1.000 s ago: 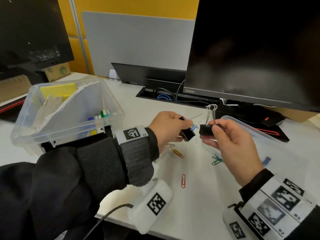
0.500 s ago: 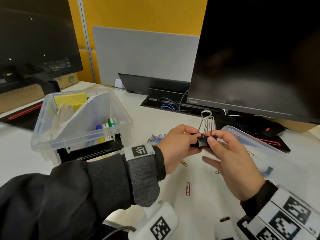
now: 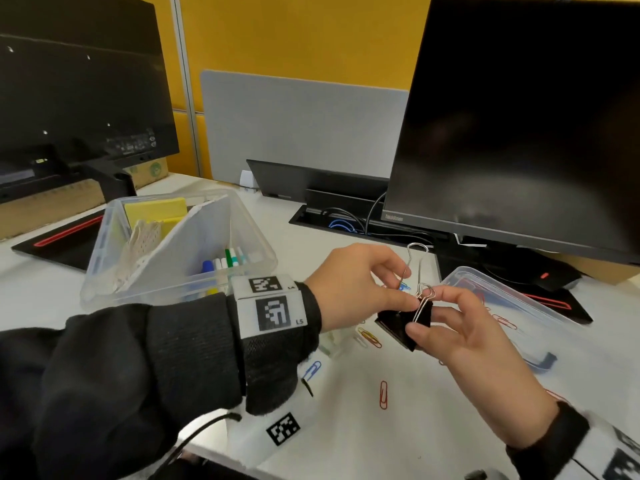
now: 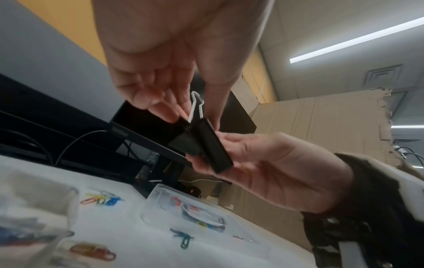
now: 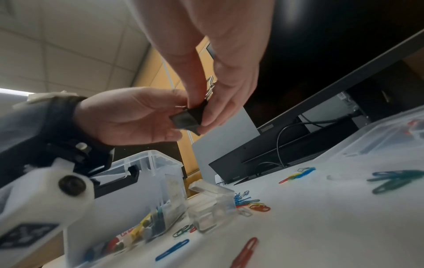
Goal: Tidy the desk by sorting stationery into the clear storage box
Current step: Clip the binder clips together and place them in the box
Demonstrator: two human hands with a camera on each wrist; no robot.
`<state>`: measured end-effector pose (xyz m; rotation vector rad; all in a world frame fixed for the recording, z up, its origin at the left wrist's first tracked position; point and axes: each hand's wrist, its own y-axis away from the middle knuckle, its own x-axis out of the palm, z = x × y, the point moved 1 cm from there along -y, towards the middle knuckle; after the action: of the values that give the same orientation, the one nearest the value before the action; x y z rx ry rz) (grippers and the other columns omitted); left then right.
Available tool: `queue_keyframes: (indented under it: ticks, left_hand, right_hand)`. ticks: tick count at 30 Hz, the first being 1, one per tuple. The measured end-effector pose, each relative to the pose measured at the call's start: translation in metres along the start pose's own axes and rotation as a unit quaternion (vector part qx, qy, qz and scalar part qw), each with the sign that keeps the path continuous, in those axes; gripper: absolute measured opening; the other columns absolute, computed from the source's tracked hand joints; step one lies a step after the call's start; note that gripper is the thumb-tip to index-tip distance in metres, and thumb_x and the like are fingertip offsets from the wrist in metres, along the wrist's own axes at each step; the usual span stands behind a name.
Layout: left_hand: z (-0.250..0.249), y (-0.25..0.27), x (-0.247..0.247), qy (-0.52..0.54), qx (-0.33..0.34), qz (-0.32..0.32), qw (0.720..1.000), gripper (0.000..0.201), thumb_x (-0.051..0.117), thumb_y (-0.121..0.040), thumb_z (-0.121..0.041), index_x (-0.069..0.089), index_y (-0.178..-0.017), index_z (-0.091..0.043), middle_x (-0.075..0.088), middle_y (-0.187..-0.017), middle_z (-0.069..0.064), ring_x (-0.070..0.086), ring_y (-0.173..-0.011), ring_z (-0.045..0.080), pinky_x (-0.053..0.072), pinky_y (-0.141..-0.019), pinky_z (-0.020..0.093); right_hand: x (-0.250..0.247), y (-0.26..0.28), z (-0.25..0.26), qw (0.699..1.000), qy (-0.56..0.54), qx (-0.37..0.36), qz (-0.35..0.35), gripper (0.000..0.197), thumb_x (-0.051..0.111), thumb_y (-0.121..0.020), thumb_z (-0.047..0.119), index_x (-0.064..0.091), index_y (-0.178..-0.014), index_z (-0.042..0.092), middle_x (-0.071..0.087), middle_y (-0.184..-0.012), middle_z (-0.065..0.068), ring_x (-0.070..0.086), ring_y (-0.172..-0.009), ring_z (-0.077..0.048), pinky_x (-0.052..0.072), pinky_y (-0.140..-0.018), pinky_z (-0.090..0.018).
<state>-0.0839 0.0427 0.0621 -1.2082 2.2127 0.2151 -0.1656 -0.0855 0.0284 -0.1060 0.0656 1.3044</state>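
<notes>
Since a second ago, both hands have drawn together over the white desk [image 3: 433,427]. Left of them sits the clear plastic storage box [image 3: 104,237]. Left hand [image 3: 349,285] and right hand [image 3: 474,344] each pinch the two black metal binder clips [image 3: 405,323], held touching. Coloured paper clips [image 5: 252,204] lie scattered below.
</notes>
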Motion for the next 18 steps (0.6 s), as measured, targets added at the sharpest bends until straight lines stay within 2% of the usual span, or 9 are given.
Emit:
queue_keyframes:
  ticks: [3,7,9,13,16,18]
  left_hand:
    - [-0.0049,-0.0047,-0.0032,0.003,-0.004,0.019,1.0,0.036,0.081,-0.067,-0.029,0.065,-0.098,-0.028,0.061,-0.078,-0.013,0.05,-0.055,-0.002,0.039,-0.059,0.016]
    - [-0.006,-0.0069,-0.0004,-0.012,-0.01,0.052,0.998,0.028,0.08,-0.07,-0.024,0.067,-0.095,-0.021,0.06,-0.074,-0.011,0.052,-0.053,0.0,0.043,-0.049,0.012]
    - [-0.005,-0.0076,0.0008,0.012,-0.022,0.057,0.998,0.023,0.077,-0.073,-0.022,0.069,-0.094,-0.016,0.061,-0.07,-0.009,0.054,-0.049,0.0,0.045,-0.046,0.012]
    - [-0.0012,-0.0096,0.0022,0.04,-0.05,0.047,0.997,0.018,0.077,-0.074,-0.019,0.071,-0.09,-0.014,0.064,-0.07,-0.006,0.06,-0.06,0.006,0.052,-0.06,0.02]
    - [0.001,-0.0095,0.0038,0.057,-0.074,0.051,0.994,0.022,0.077,-0.073,-0.014,0.071,-0.094,-0.011,0.065,-0.074,-0.004,0.061,-0.065,0.009,0.054,-0.067,0.023]
    - [0.0006,-0.0097,0.0039,0.061,-0.084,0.057,0.993,0.027,0.078,-0.071,-0.011,0.07,-0.098,-0.012,0.064,-0.076,-0.006,0.061,-0.069,0.009,0.053,-0.07,0.022]
  right_hand:
    - [0.0001,0.0019,0.001,0.999,0.039,-0.009,0.007,0.031,0.063,-0.081,0.0,0.054,-0.102,0.02,0.066,-0.095,-0.003,0.068,-0.061,-0.004,0.048,-0.055,-0.006]
    - [-0.0009,0.0013,0.0018,0.999,0.041,-0.013,0.012,0.026,0.062,-0.081,-0.001,0.061,-0.103,0.014,0.066,-0.095,-0.004,0.068,-0.061,-0.003,0.046,-0.053,-0.005]
    - [-0.0014,0.0005,-0.0001,0.999,0.033,-0.009,0.014,0.027,0.062,-0.082,-0.001,0.062,-0.105,0.011,0.067,-0.098,-0.008,0.069,-0.066,-0.006,0.05,-0.057,-0.008]
    - [-0.0026,-0.0003,-0.0031,0.999,-0.013,0.014,0.028,0.029,0.064,-0.079,-0.001,0.063,-0.106,0.009,0.067,-0.101,-0.012,0.072,-0.078,-0.018,0.056,-0.063,-0.015]
    - [-0.0049,-0.0017,-0.0058,0.999,-0.023,0.019,0.027,0.027,0.061,-0.08,-0.006,0.063,-0.103,0.008,0.066,-0.098,-0.013,0.072,-0.071,-0.016,0.057,-0.063,-0.016]
    - [-0.0075,-0.0044,-0.0078,0.998,-0.047,0.028,0.012,0.022,0.056,-0.084,-0.006,0.063,-0.1,0.006,0.066,-0.096,-0.016,0.072,-0.065,-0.015,0.056,-0.06,-0.015]
